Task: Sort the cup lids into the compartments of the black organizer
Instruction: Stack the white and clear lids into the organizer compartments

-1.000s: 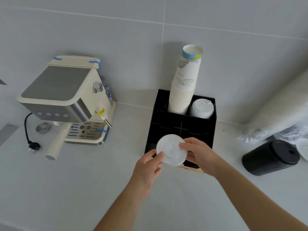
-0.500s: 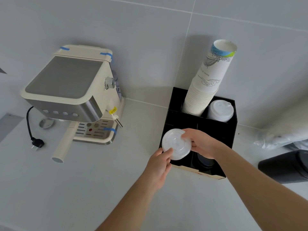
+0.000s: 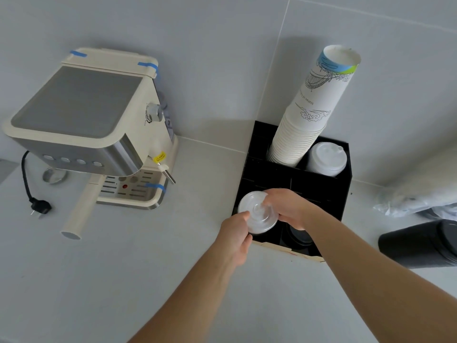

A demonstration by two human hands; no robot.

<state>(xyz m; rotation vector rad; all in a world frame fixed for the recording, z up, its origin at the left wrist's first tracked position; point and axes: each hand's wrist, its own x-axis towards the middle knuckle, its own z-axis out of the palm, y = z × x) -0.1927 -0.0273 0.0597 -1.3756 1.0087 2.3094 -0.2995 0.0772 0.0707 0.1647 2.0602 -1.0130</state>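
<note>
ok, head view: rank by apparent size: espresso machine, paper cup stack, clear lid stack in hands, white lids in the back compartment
1. espresso machine
2. paper cup stack
3. clear lid stack and white lids: look alike in size; the clear ones sit nearer the camera and are partly covered by the hands, so no ranking.

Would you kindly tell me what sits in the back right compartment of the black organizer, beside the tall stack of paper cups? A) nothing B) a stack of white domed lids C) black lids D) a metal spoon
B: a stack of white domed lids fills the back right compartment of the black organizer, right of the tall stack of white paper cups.
</note>
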